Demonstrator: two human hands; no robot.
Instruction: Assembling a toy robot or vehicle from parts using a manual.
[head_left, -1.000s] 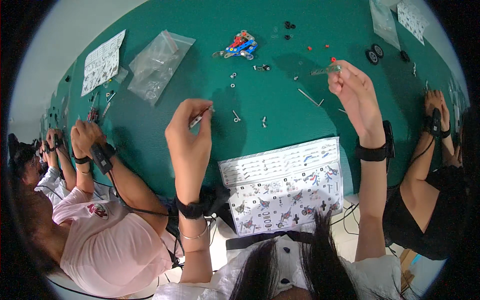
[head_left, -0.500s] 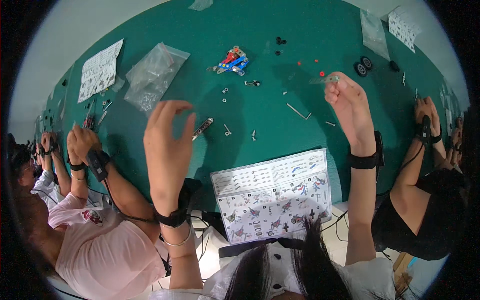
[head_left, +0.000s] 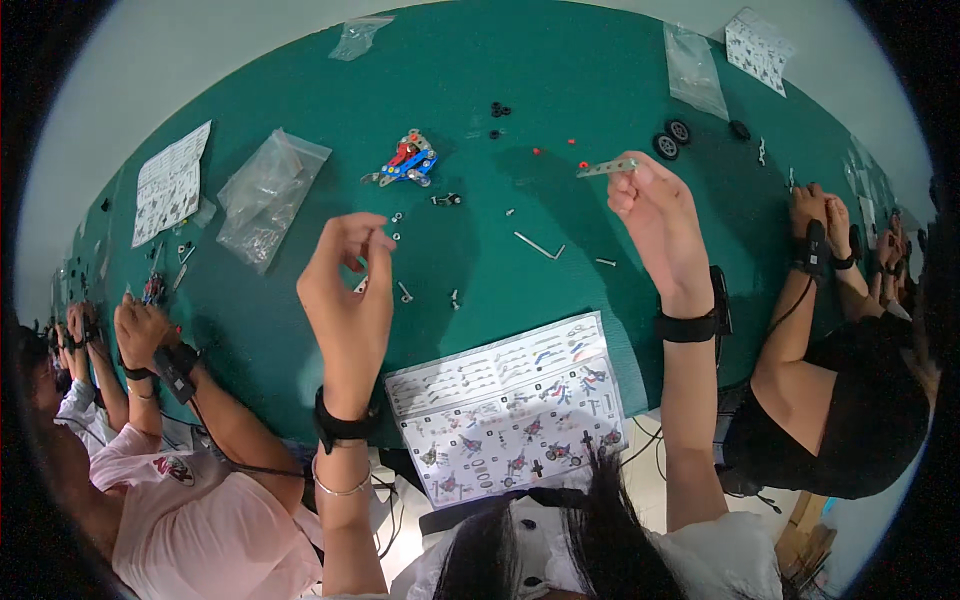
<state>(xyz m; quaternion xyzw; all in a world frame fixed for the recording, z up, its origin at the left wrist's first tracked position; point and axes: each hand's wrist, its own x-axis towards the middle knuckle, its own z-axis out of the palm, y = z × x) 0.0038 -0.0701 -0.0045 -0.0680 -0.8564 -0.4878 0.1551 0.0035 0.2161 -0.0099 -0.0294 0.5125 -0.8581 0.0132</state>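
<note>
My right hand (head_left: 655, 225) is raised over the table, thumb and fingers pinching one end of a perforated metal strip (head_left: 603, 169) that points left. My left hand (head_left: 350, 280) hovers with curled fingers and the thumb apart, and I see nothing held. Another metal strip (head_left: 360, 286) lies beneath it, mostly hidden. Beyond my hands sits a partly built red, blue and metal model (head_left: 408, 160). A small black fastener piece (head_left: 447, 200), nuts (head_left: 397, 217), a bolt (head_left: 405, 293) and an L-shaped hex key (head_left: 540, 246) lie between my hands.
A printed instruction sheet (head_left: 505, 400) lies at the near edge. Clear plastic bags (head_left: 270, 195), black wheels (head_left: 672, 140), small black rings (head_left: 500, 109) and red rings (head_left: 536, 151) are spread farther out. Other people's hands (head_left: 145, 330) work on both sides.
The whole view has shifted, so the table things appear farther left and lower. My left hand has come over the loose metal strip, covering most of it. My right hand still holds its strip.
</note>
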